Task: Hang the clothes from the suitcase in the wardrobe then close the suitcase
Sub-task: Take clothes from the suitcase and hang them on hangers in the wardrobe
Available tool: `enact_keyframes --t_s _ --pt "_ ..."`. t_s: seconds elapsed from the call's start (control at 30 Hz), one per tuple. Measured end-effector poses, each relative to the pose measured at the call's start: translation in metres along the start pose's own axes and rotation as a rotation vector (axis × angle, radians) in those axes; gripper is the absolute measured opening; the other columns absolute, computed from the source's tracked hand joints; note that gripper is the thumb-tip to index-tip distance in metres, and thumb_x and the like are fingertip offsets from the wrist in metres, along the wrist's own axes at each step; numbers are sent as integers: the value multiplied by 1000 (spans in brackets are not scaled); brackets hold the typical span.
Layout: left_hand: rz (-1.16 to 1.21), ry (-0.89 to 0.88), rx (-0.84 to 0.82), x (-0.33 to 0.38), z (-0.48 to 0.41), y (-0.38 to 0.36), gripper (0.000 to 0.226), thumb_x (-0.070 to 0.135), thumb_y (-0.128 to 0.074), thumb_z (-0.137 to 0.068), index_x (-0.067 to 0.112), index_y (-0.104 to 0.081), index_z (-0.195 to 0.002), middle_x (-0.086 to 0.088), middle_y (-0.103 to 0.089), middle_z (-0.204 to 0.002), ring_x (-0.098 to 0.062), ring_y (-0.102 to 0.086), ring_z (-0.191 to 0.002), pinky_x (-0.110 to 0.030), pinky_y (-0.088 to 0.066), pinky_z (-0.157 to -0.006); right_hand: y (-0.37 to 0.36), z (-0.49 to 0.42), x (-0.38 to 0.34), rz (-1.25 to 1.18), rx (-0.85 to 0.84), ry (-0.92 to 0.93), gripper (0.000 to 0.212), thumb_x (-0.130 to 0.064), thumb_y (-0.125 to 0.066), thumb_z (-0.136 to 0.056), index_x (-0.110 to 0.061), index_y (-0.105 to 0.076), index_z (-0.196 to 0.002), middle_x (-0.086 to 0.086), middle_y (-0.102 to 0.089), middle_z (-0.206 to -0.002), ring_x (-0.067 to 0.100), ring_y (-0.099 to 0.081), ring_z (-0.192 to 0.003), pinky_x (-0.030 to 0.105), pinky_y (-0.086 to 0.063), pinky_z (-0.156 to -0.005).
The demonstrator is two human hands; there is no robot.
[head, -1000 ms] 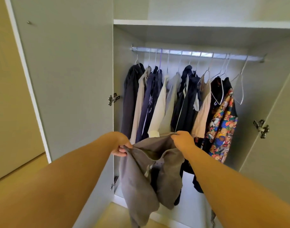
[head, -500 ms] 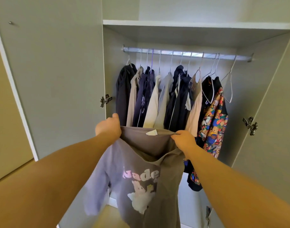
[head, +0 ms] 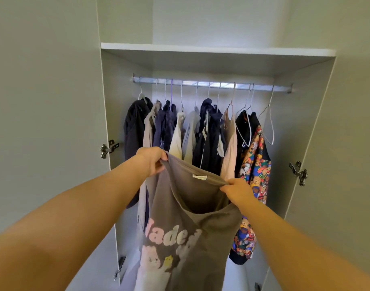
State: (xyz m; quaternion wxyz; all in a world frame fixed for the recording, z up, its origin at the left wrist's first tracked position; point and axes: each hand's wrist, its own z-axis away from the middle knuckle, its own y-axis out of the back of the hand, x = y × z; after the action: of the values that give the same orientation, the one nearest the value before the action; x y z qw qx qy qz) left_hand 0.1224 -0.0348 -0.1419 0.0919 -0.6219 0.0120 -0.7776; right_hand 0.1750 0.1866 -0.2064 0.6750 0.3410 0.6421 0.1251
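Note:
I hold a grey sweatshirt (head: 188,232) with pink lettering and a cartoon print up in front of the open wardrobe. My left hand (head: 151,162) grips the left side of its neck opening, and my right hand (head: 238,191) grips the right side, lower down. The neck is stretched open between them, with a white label showing inside. Behind it, the rail (head: 211,85) carries several hung garments, dark and pale, and a bear-print jacket (head: 256,164). An empty wire hanger (head: 269,124) hangs at the rail's right end. The suitcase is out of view.
A shelf (head: 217,50) runs above the rail. Both wardrobe doors stand open, the left door (head: 45,122) and the right door (head: 352,143), with metal hinges at their inner edges. There is a gap on the rail at the far right, past the empty hanger.
The sweatshirt went from bunched to spread out with its print facing me. Both hands rose towards the rail, the left higher than the right. My view tilted upward and closer.

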Motion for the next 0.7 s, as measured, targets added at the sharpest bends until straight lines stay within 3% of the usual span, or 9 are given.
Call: enact_keyframes --t_s 0.1,0.17,0.3,0.4,0.5,0.63,0.7 --pt "98 -34 -32 14 -17 -29 33 -5 -44 -91 3 -52 -122 -12 -53 -79 -18 -52 -69 -29 -48 -54 9 -25 -1 -26 -14 -18 23 -15 -59 -88 -1 -65 -105 9 -57 -86 19 -52 -80 26 -40 -66" --pt "102 -86 -58 22 -26 -47 36 -3 -41 -93 4 -50 -127 -11 -51 -77 -19 -50 -66 -30 -45 -55 14 -38 -6 -78 -28 -33 30 -21 -60 -88 -3 -64 -111 11 -59 -99 23 -53 -94 32 -43 -78" --pt "63 -141 -100 37 -64 -87 31 4 -43 -94 3 -53 -124 -9 -47 -70 -17 -43 -61 -27 -38 -54 29 -82 -13 -222 147 -12 33 -30 -51 -95 -4 -61 -112 7 -56 -89 28 -53 -96 38 -44 -88" --pt "58 -147 -183 52 -93 -114 19 10 -38 -98 8 -55 -91 -8 -42 -65 -17 -41 -57 -25 -39 -49 46 -126 -18 -112 308 2 24 -29 -48 -95 -11 -61 -105 9 -57 -90 26 -54 -89 28 -39 -76" --pt "58 -133 -226 69 -127 -135 25 13 -37 -99 12 -48 -77 -9 -47 -70 -19 -46 -62 -28 -41 -58 57 -175 -25 -42 390 -17 37 -26 -52 -91 -10 -55 -125 15 -58 -120 32 -54 -111 30 -42 -88" --pt "84 -73 -290 92 -174 -156 17 16 -44 -97 8 -58 -100 -10 -55 -79 -20 -52 -71 -34 -46 -75 66 -239 -38 62 477 -15 52 -32 -52 -90 -15 -42 -138 16 -47 -137 35 -44 -125 41 -38 -105" --pt "103 -37 -318 98 -196 -166 24 18 -47 -97 5 -58 -114 -10 -56 -80 -20 -52 -71 -33 -46 -84 67 -264 -41 106 477 -59 55 -32 -49 -91 -17 -35 -142 13 -35 -146 36 -34 -132 44 -31 -109"
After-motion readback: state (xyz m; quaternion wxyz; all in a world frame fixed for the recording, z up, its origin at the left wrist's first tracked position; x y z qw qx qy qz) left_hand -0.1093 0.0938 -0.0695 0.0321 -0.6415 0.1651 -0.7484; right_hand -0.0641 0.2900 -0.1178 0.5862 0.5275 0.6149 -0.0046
